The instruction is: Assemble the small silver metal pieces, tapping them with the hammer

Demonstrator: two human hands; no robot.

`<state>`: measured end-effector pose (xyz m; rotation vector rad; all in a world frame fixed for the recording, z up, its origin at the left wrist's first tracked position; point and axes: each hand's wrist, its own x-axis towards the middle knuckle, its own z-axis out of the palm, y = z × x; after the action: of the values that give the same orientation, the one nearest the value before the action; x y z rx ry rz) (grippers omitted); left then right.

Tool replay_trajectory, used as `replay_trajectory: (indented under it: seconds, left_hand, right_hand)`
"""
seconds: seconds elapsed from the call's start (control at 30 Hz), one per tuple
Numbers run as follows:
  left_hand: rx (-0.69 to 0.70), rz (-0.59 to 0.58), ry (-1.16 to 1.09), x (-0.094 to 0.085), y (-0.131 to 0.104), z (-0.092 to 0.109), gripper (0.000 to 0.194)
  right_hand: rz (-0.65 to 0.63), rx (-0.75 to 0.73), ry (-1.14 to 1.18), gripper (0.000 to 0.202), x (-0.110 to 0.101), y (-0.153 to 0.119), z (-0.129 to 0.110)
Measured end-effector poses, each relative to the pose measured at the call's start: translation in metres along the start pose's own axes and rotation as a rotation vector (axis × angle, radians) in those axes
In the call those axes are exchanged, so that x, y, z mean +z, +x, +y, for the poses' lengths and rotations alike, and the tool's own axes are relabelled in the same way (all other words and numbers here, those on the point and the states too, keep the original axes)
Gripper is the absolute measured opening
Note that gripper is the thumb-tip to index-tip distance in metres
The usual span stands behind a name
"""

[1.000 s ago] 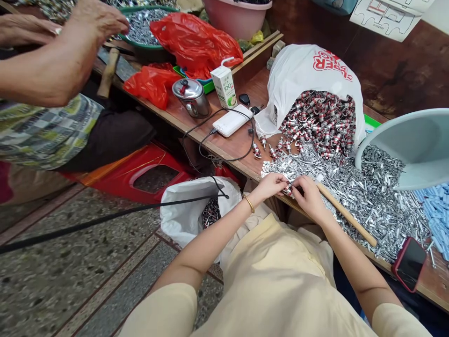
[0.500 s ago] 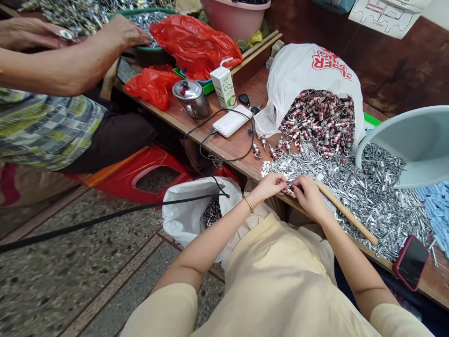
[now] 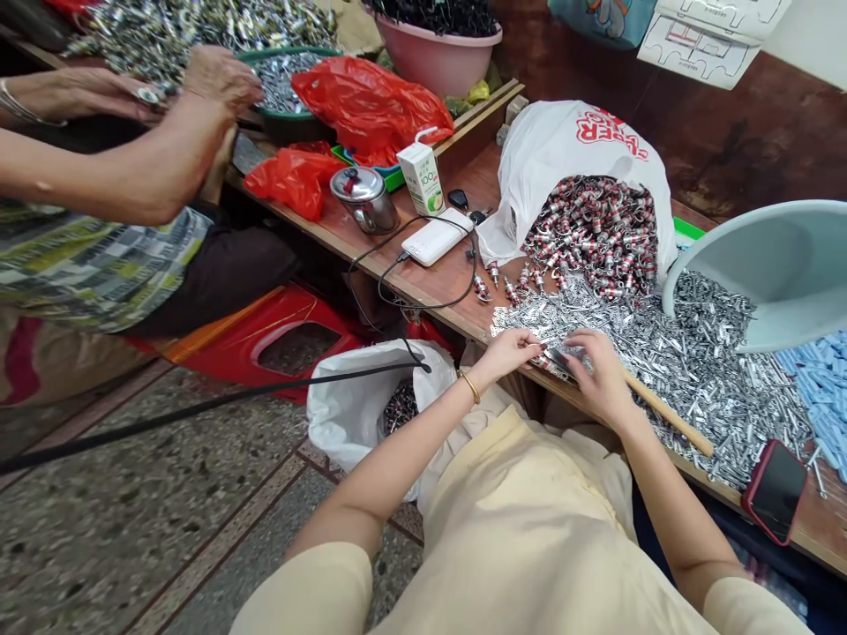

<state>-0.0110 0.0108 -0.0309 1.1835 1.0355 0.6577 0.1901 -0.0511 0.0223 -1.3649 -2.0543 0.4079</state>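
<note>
My left hand [image 3: 513,352], with a gold bangle at the wrist, is closed on a small red and silver metal part [image 3: 543,362] at the table's front edge. Just to its right, my right hand [image 3: 595,366] has its fingers apart, a small gap from the part. Loose silver metal pieces [image 3: 662,362] lie heaped beyond and right of both hands. The wooden handle [image 3: 668,414] of a tool rests on the heap by my right wrist. Behind, a white plastic bag [image 3: 543,145] spills many red and silver parts [image 3: 602,234].
A grey-green basin [image 3: 794,265] lies tipped at right, near a phone [image 3: 775,492]. Left are a power bank [image 3: 437,236] with a cable, a drink carton [image 3: 422,181] and a metal cup [image 3: 363,198]. An open white sack [image 3: 344,410] stands below. Another person's hands [image 3: 218,84] work at upper left.
My right hand has come away from my left hand and moved slightly right, its fingers opening. The view has shifted a little. The other person's hands have moved somewhat.
</note>
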Motion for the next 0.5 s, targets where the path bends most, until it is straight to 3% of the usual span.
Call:
replay_trajectory:
  seconds: [0.1, 0.2, 0.3, 0.5]
  left_hand:
    - [0.020, 0.041, 0.069, 0.000, 0.001, -0.003, 0.010]
    - [0.033, 0.041, 0.114, -0.001, 0.001, -0.005, 0.010]
    - [0.037, 0.022, 0.152, -0.002, 0.002, -0.005, 0.010]
    - [0.060, -0.019, 0.178, -0.003, 0.005, -0.005, 0.008]
  right_hand:
    - [0.065, 0.084, -0.315, 0.018, -0.032, -0.031, 0.016]
    - [-0.069, 0.167, -0.559, 0.021, -0.051, -0.061, 0.040]
    - [-0.167, 0.191, -0.635, 0.021, -0.053, -0.073, 0.053]
    - [-0.237, 0.292, -0.538, 0.029, -0.058, -0.058, 0.024]
